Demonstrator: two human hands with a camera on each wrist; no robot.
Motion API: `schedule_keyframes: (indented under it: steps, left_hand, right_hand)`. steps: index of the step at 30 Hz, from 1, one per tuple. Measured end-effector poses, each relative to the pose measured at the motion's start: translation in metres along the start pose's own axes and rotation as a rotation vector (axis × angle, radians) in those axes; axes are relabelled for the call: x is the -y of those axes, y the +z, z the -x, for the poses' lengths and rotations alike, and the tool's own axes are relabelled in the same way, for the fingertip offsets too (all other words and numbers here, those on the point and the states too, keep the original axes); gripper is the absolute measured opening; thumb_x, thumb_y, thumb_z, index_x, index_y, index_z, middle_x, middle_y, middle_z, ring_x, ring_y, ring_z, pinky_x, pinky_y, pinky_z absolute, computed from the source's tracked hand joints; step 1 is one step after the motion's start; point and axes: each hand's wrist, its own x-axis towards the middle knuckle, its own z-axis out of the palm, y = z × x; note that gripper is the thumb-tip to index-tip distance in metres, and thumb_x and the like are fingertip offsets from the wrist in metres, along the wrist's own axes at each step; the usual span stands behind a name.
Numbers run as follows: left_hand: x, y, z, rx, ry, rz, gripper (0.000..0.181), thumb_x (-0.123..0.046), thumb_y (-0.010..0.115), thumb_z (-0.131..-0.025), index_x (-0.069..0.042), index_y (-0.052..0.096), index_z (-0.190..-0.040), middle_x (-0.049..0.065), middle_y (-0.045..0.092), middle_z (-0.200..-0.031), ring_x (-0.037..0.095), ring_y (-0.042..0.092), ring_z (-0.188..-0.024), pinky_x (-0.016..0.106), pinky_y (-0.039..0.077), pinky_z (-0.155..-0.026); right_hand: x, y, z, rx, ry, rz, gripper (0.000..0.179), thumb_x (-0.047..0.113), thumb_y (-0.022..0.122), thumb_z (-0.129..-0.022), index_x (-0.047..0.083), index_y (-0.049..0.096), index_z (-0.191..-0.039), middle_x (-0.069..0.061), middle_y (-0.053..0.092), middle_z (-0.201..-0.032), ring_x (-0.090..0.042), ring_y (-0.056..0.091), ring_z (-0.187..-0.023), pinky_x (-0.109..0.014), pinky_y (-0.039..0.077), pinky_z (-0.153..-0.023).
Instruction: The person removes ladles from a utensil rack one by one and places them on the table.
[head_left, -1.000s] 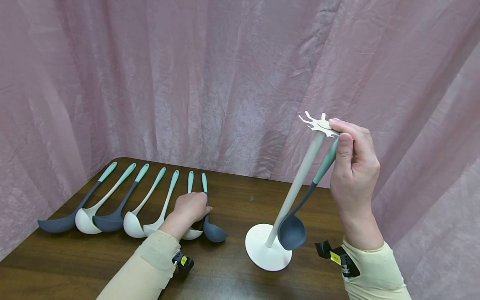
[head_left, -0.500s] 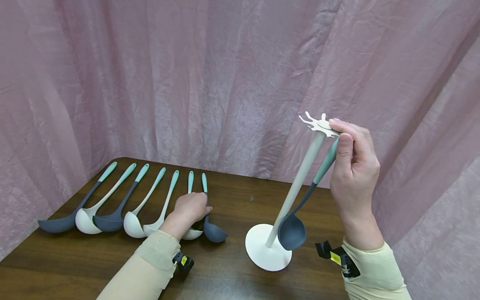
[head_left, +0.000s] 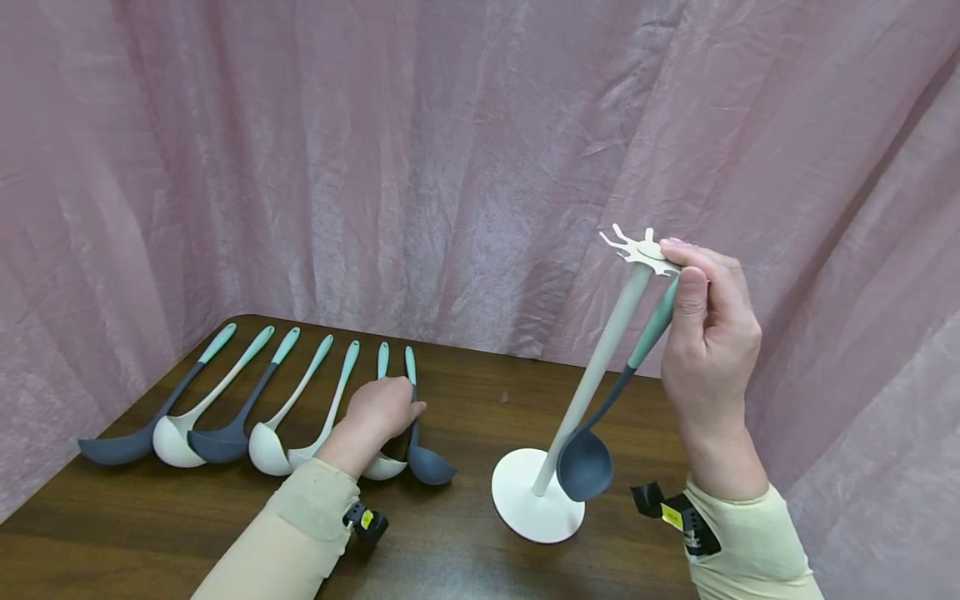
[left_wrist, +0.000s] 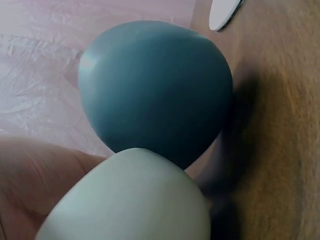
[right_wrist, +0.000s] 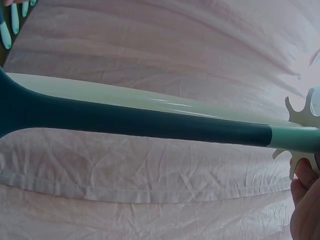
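Note:
On the right, my right hand (head_left: 712,333) pinches the top of a teal-handled dark grey ladle (head_left: 585,467) by a hook of the white rotary utensil stand (head_left: 600,367). Its index finger lies on the stand's top; the handle's end is hidden behind the thumb. In the right wrist view the ladle's grey shaft (right_wrist: 150,120) runs alongside the white pole. My left hand (head_left: 382,408) is over the two rightmost table ladles, its thumb across the shaft of the end dark grey ladle (head_left: 430,467). The white ladle (head_left: 385,468) beside it is partly covered, and my fingertips are hidden.
Several more ladles, grey such as the far-left ladle (head_left: 120,447) and white such as the middle ladle (head_left: 267,450), lie in a row on the brown table (head_left: 442,550). The stand's round white base (head_left: 536,508) rests to their right. A pink curtain (head_left: 480,167) hangs behind.
My left hand has shifted slightly upward over the two right ladles. The right hand, the ladle in it and the stand look nearly unchanged.

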Motion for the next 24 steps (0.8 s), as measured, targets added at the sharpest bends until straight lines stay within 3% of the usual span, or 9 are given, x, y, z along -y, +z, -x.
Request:
schedule_keyframes:
  steps: [9, 17, 24]
  left_hand:
    - [-0.005, -0.009, 0.005, -0.031, 0.018, -0.014, 0.049, -0.037, 0.069, -0.111, -0.014, 0.061, -0.069, 0.001, 0.051, -0.062, 0.02, 0.053, -0.057, 0.037, 0.042, -0.058]
    - [-0.011, -0.017, 0.01, -0.087, 0.051, -0.022, 0.04, -0.038, 0.071, -0.11, -0.015, 0.065, -0.078, 0.003, 0.06, -0.068, 0.022, 0.06, -0.062, 0.04, 0.048, -0.06]
    - [-0.02, -0.026, 0.019, -0.153, 0.083, -0.032, 0.036, -0.038, 0.073, -0.109, -0.016, 0.063, -0.082, 0.002, 0.058, -0.07, 0.021, 0.059, -0.063, 0.04, 0.049, -0.06]
  right_hand:
    - [-0.003, 0.0, 0.0, -0.005, -0.003, 0.014, 0.028, 0.016, 0.061, -0.115, -0.004, 0.079, -0.126, -0.018, 0.075, -0.124, -0.027, 0.069, -0.124, -0.034, 0.05, -0.109]
    - [0.019, 0.004, -0.001, -0.013, 0.016, 0.025, 0.026, 0.008, 0.059, -0.114, -0.009, 0.076, -0.125, -0.021, 0.074, -0.122, -0.022, 0.068, -0.125, -0.033, 0.049, -0.111]
    - [0.019, 0.003, -0.002, -0.022, 0.005, 0.021, 0.025, 0.007, 0.061, -0.113, -0.01, 0.076, -0.123, -0.021, 0.075, -0.119, -0.022, 0.068, -0.125, -0.046, 0.044, -0.12]
